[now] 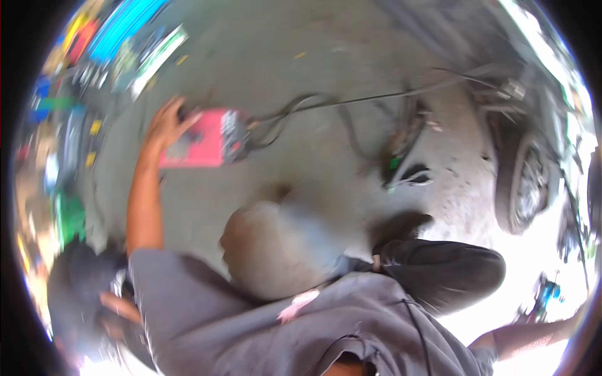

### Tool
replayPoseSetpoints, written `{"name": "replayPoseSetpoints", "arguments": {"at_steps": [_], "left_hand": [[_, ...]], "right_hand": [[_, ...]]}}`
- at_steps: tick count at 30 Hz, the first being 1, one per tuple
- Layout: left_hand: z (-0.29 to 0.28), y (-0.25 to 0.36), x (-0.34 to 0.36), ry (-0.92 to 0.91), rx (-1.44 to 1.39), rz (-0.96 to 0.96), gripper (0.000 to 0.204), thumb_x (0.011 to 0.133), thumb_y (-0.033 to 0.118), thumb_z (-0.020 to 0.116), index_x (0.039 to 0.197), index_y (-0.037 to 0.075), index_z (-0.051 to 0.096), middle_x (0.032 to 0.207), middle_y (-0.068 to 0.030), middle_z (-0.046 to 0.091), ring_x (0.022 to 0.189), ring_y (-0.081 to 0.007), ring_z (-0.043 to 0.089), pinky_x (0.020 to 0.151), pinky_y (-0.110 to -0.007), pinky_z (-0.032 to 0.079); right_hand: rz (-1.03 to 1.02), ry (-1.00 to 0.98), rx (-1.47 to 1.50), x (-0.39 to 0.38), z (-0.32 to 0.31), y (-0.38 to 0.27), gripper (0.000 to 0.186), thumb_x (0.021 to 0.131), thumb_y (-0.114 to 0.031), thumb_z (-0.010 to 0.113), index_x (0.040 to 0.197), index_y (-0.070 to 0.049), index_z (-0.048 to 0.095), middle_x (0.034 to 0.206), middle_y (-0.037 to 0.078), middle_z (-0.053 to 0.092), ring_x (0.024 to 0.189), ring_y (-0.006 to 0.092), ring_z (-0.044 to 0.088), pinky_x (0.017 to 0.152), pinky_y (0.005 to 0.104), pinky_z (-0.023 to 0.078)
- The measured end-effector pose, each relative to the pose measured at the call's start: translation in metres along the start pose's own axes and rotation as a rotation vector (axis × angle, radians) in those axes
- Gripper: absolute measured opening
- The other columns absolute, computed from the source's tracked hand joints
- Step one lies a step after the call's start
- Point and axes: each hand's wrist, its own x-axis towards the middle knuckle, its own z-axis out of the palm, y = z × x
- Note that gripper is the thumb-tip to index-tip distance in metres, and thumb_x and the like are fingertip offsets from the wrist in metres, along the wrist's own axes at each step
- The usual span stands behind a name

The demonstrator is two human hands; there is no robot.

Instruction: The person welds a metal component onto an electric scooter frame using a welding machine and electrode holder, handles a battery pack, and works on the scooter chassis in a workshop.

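Grey floor [251, 69] beneath red machine [212, 128]

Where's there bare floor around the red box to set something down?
Bare floor shows between the red box and your grey shirt; beyond the black cable it's mostly bare. It's crowded around the green piece, left of the wheel.

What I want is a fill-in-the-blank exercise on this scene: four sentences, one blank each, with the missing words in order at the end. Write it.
1. The person's ____ hand is at the red box.
2. From the box, a dark cable leads off toward the picture's ____ side.
3. The small bright piece near the cable is ____ in colour.
4. Of the box and the wheel, the one nearer the picture's right edge is the ____.

Missing words: left; right; green; wheel.
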Motion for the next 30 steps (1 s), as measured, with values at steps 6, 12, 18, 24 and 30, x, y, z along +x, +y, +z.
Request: {"name": "replayPoseSetpoints", "arguments": {"at_steps": [6,12,18,24,30], "left_hand": [[0.015,0.014,0.032,-0.134,0.142,-0.223,0.077,0.087,0.061,0.062,0.131,-0.002,0.057,0.129,-0.0264,0.057,0.123,-0.0399,0.052,0.106,-0.044,0.040],[0.015,0.018,0.028,-0.096,0.159,-0.176,0.070,0.091,0.056,0.060,0.126,-0.004,0.059,0.120,-0.0271,0.061,0.115,-0.0416,0.057,0.102,-0.045,0.043],[-0.025,0.086,0.010,-0.049,0.056,-0.100,0.047,0.089,0.038,0.070,0.112,-0.002,0.063,0.117,-0.0211,0.064,0.114,-0.0385,0.059,0.099,-0.044,0.046],[-0.154,0.316,0.012,0.313,-0.009,0.155,0.040,0.087,0.017,0.072,0.122,0.002,0.061,0.123,-0.0168,0.064,0.120,-0.0308,0.057,0.105,-0.041,0.042],[-0.262,0.524,-0.010,0.660,-0.475,0.789,0.033,0.090,0.016,0.067,0.119,0.001,0.062,0.118,-0.0172,0.064,0.116,-0.0308,0.059,0.103,-0.041,0.043]], "right_hand": [[-0.020,0.130,0.249,-0.005,-0.042,0.014,0.044,0.098,-0.028,0.059,0.129,-0.001,0.043,0.084,0.006,0.051,0.062,0.0126,0.051,0.053,0.0243,0.044],[0.192,-0.058,0.302,-0.016,-0.028,0.071,0.050,0.096,-0.025,0.061,0.133,0.000,0.039,0.079,0.005,0.052,0.056,0.0118,0.052,0.047,0.0227,0.044],[0.363,-0.040,0.457,-0.001,-0.019,0.144,0.049,0.092,-0.023,0.066,0.128,0.001,0.043,0.084,0.009,0.056,0.058,0.0148,0.057,0.047,0.0256,0.047],[0.356,0.025,0.820,0.024,0.005,0.208,0.049,0.093,-0.025,0.064,0.125,0.002,0.041,0.079,0.015,0.057,0.051,0.0195,0.058,0.043,0.0284,0.049],[0.389,-0.107,0.983,0.043,0.025,0.227,0.051,0.094,-0.036,0.062,0.122,0.003,0.045,0.079,0.014,0.057,0.053,0.0209,0.058,0.045,0.0298,0.049]]}}
